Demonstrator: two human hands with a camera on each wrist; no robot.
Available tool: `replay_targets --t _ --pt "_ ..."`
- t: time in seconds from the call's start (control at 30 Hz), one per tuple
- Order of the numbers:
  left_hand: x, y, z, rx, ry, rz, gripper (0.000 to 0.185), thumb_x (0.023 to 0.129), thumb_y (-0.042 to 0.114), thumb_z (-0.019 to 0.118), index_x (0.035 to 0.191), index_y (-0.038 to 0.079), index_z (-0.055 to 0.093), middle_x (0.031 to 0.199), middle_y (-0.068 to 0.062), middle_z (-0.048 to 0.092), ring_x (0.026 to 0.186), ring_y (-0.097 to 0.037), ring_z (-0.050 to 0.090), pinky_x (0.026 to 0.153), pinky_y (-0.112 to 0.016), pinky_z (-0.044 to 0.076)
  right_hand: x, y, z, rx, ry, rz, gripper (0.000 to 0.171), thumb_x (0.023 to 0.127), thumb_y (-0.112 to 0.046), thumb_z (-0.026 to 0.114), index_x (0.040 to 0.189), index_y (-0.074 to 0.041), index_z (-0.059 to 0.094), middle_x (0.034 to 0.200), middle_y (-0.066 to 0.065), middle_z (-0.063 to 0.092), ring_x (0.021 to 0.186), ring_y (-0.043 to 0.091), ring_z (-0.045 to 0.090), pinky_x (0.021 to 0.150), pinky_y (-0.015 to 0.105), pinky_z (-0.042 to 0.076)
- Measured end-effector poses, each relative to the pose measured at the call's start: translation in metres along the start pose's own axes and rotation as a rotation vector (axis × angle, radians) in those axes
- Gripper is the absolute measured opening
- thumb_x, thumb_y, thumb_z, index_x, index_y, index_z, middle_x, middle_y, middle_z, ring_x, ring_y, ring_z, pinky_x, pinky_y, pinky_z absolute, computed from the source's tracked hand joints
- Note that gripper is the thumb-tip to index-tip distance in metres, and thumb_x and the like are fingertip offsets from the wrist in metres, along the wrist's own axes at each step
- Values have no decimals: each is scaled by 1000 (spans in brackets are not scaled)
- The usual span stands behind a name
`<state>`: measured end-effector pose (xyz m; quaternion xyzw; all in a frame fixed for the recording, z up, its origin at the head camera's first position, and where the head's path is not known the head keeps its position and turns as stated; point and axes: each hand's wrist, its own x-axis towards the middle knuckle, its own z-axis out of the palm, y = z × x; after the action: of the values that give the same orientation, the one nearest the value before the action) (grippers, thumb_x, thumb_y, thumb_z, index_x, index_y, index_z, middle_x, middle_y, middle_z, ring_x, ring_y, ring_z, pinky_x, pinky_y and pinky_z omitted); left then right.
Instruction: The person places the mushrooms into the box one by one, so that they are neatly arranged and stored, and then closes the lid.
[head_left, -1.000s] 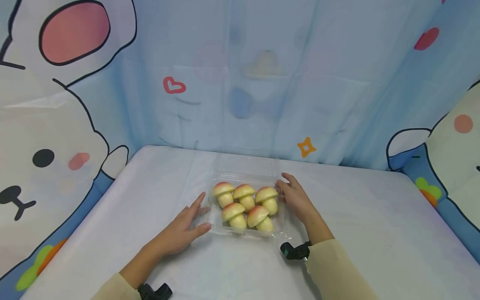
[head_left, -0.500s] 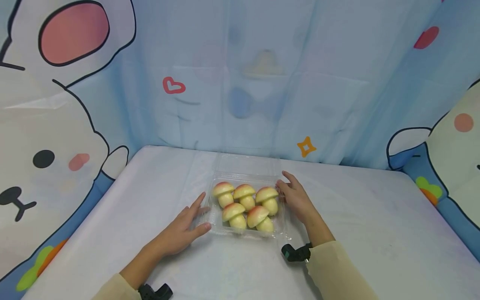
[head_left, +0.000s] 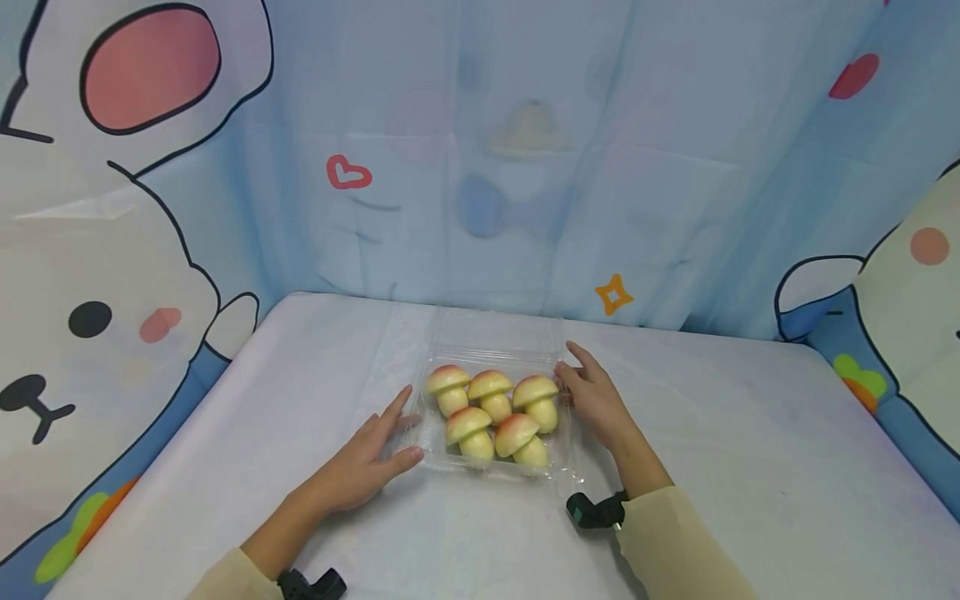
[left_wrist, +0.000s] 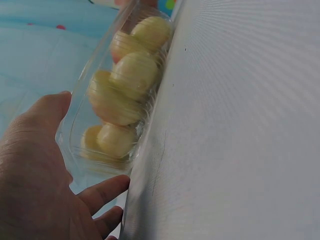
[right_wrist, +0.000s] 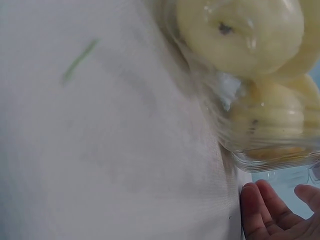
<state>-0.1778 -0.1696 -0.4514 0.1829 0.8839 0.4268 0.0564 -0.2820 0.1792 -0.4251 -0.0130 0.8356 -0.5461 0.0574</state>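
Observation:
A clear plastic box [head_left: 438,454] lies in the middle of the table, its transparent lid [head_left: 495,332] folded back toward the curtain. Inside sit several yellow toy mushrooms [head_left: 491,396] with reddish cap tops, in two rows. My left hand [head_left: 352,467] is at the box's left side, fingers extended and thumb by the near left corner; the left wrist view shows the thumb [left_wrist: 50,107] close to the rim. At the right side is my right hand [head_left: 596,404], its fingers loosely bent beside the wall. In the right wrist view the fingertips [right_wrist: 252,197] appear apart from the box.
A white cloth covers the table [head_left: 750,442]. Behind it hangs a light blue curtain [head_left: 637,200] with cartoon animals. Black wrist cameras [head_left: 596,510] are strapped at both beige sleeves [head_left: 675,542].

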Motion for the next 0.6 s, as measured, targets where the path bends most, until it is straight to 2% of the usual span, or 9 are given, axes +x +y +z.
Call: replay_targets --t 0.23,0.6 --pt "0 0 0 0 1 0 86 104 45 58 168 21 8 157 -9 52 158 -36 23 129 -60 2 -2 2 0 -3 8 -10 64 112 -30 45 168 -19 16 150 24 50 106 23 59 91 31 51" --pt "1 -2 0 6 1 13 85 104 45 58 168 21 7 157 -10 52 158 -36 25 128 -61 2 -4 3 2 -48 67 -53 63 111 -32 47 167 -21 20 142 26 55 103 27 63 86 29 53"
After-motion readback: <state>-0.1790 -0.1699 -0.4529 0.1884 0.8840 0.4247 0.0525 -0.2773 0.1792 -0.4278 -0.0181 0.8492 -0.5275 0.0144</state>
